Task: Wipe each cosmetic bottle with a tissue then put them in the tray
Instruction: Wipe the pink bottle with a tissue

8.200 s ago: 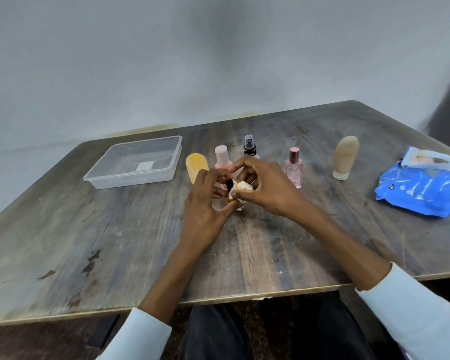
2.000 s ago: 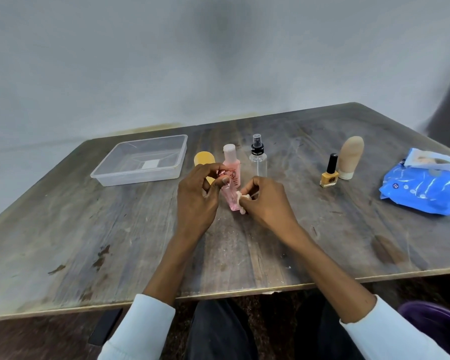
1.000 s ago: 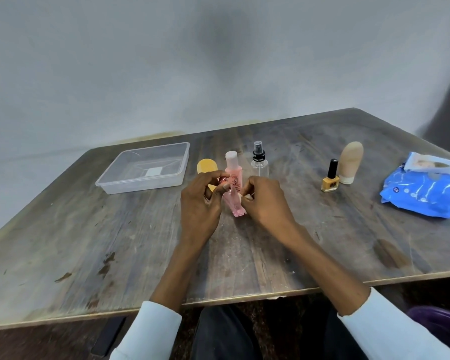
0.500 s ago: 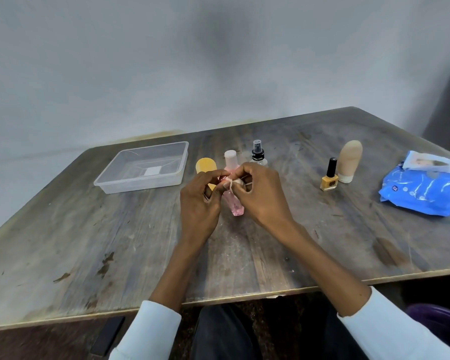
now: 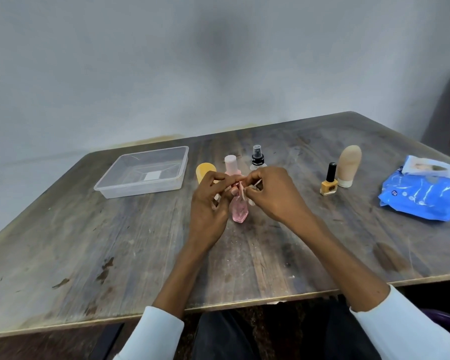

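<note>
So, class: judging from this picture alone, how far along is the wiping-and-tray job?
Nothing is finished: the tray holds no bottle. In hand: the left hand holds the pink bottle while the right hand rubs a tissue on its top. Left on the table: yellow tube, pink-capped bottle, spray bottle, nail polish, beige tube.

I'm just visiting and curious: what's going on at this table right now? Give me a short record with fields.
Activity: wiping a small pink bottle with a tissue
Left hand: holds the pink bottle near its top
Right hand: pinches the tissue against the bottle
Tray: clear plastic, far left, no bottles in it
Standing behind the hands: yellow bottle, pink-capped bottle, spray bottle
Standing to the right: yellow nail polish, beige tube
Far right: blue tissue pack
Surface: worn wooden table
</note>
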